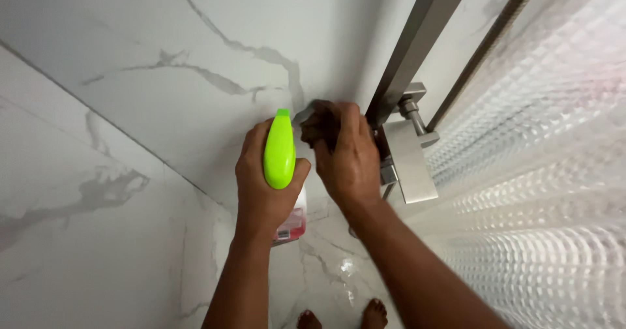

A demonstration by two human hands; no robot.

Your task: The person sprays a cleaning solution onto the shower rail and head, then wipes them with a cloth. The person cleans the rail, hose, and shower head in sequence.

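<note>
The left hand point(261, 179) is wrapped tight around a spray bottle point(280, 153), nozzle toward twelve o'clock. At its three o'clock, the right hand point(345, 159) presses a dark cloth point(316, 123) against the tap point(407, 153). Wiping looks underway; firm, even rubbing seems needed next.

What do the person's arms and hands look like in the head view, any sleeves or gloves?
Both are bare: no gloves on the left hand or the right hand, and no sleeves on either forearm as far as the frame shows. No watch, rings or wristbands are visible.
</note>
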